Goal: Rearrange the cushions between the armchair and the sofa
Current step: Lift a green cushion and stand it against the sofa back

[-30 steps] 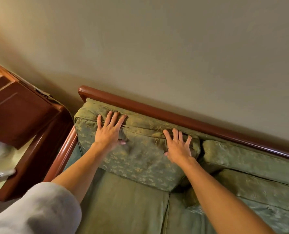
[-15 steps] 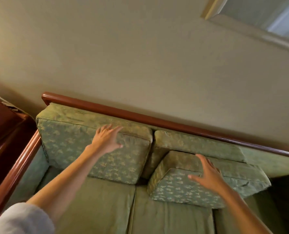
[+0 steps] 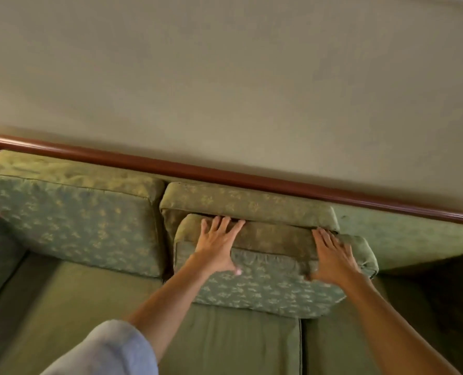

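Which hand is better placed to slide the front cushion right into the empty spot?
Left, probably. The left hand lies flat on the front cushion near its left end, behind the push. The right hand sits near the leading end and could only guide.

I see three green patterned cushions on the sofa [image 3: 225,339]: a left cushion [image 3: 73,212] upright against its backrest, a middle cushion [image 3: 246,203] beside it, and a front cushion [image 3: 265,277] leaning tilted on the middle one.
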